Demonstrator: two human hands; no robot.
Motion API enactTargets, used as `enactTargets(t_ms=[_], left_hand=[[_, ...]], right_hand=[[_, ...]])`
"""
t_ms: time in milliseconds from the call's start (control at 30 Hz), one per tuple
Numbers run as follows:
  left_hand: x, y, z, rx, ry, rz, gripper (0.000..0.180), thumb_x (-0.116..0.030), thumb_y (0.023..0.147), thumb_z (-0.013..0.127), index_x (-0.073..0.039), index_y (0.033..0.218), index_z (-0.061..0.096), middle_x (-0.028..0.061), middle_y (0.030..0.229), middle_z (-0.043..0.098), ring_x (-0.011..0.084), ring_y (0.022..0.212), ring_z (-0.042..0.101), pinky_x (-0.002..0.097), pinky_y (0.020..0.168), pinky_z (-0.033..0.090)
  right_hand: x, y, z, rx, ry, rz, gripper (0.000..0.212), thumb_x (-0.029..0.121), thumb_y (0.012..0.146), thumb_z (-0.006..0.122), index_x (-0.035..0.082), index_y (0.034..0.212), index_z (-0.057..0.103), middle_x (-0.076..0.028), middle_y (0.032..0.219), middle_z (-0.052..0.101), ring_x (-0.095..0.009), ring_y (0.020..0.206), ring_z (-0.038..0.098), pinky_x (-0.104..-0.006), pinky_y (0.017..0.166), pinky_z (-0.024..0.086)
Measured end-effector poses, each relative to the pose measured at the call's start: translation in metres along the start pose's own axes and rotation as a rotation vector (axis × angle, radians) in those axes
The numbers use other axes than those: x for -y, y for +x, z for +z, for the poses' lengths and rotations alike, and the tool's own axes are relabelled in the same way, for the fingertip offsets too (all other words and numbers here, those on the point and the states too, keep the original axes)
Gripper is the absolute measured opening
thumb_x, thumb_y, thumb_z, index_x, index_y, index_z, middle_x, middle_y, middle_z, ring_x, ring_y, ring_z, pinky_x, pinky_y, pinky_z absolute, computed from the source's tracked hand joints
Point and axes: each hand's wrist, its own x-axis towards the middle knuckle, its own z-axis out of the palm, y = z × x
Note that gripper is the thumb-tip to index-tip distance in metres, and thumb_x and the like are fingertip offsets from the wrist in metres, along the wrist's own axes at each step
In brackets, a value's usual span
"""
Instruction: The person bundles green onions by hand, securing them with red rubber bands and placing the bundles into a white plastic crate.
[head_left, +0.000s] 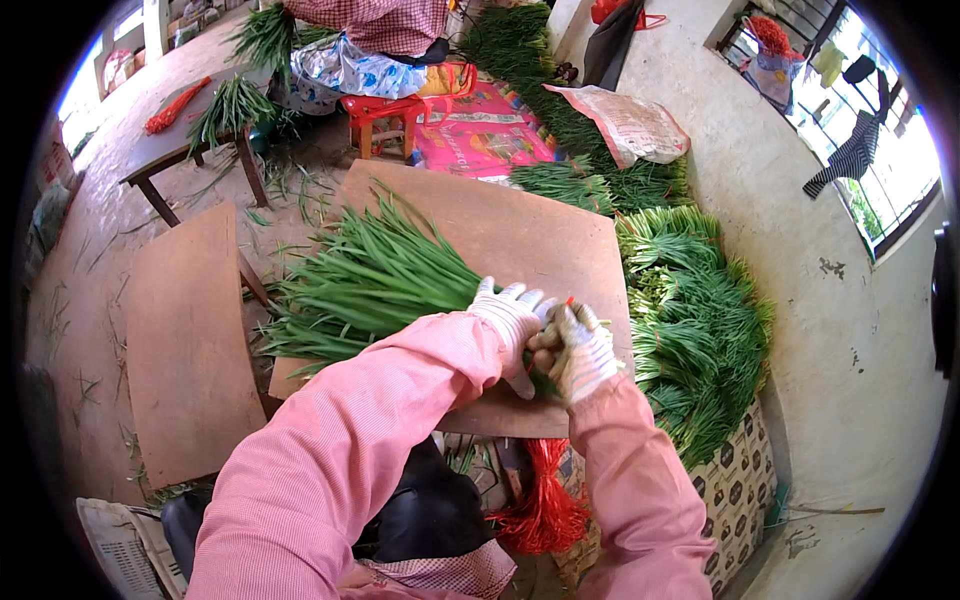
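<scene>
A bunch of long green chives [385,265] lies on the brown board [520,230], leaves fanned to the left and stem ends to the right. My left hand [508,318], in a white striped glove, wraps over the stems and holds them down. Close against it, my right hand [580,358], gloved too, has its fingers closed at the stem ends. A small bit of red tie [570,300] pokes up from those fingers. Most of the tie and the stems is covered by the gloves.
Tied chive bundles [690,330] are heaped right of the board, along the wall. Red ties [545,505] hang below its front edge. A second board [190,340] stands left. Beyond, a person in a checked shirt [370,20] sits near a small table [180,125] with chives.
</scene>
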Motion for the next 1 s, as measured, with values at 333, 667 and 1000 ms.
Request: enactTargets(t_ms=[333,667,1000], left_hand=[[-0.013,0.017,0.043,-0.149,0.084,-0.123,0.073,-0.041,0.076,0.060,-0.027,0.139,0.026,0.0000,0.146,0.025,0.0266,0.135,0.024,0.0622,0.102,0.017],[-0.001,0.004,0.000,0.022,0.137,-0.079,0.080,-0.031,0.061,0.073,-0.019,0.132,0.038,0.0055,0.131,0.045,0.0241,0.127,0.036,0.0576,0.104,0.019],[-0.021,-0.008,0.016,-0.024,0.251,-0.113,0.068,-0.032,0.052,0.080,-0.015,0.112,0.053,0.0021,0.114,0.056,0.0203,0.112,0.050,0.0556,0.098,0.032]], right_hand=[[-0.066,-0.075,-0.008,0.182,-0.165,-0.280,0.009,0.016,0.087,0.053,0.008,0.089,0.050,0.002,0.066,0.049,-0.006,0.055,0.043,-0.0195,0.048,0.033],[0.017,-0.097,0.011,0.498,-0.362,-0.352,0.007,0.002,0.088,0.049,0.004,0.092,0.054,0.000,0.073,0.055,-0.008,0.065,0.051,-0.0232,0.057,0.042],[-0.007,-0.023,-0.028,0.195,-1.708,-0.615,0.091,0.046,0.059,0.076,-0.001,0.127,0.036,-0.024,0.123,0.048,-0.039,0.124,0.037,-0.0396,0.102,0.035]])
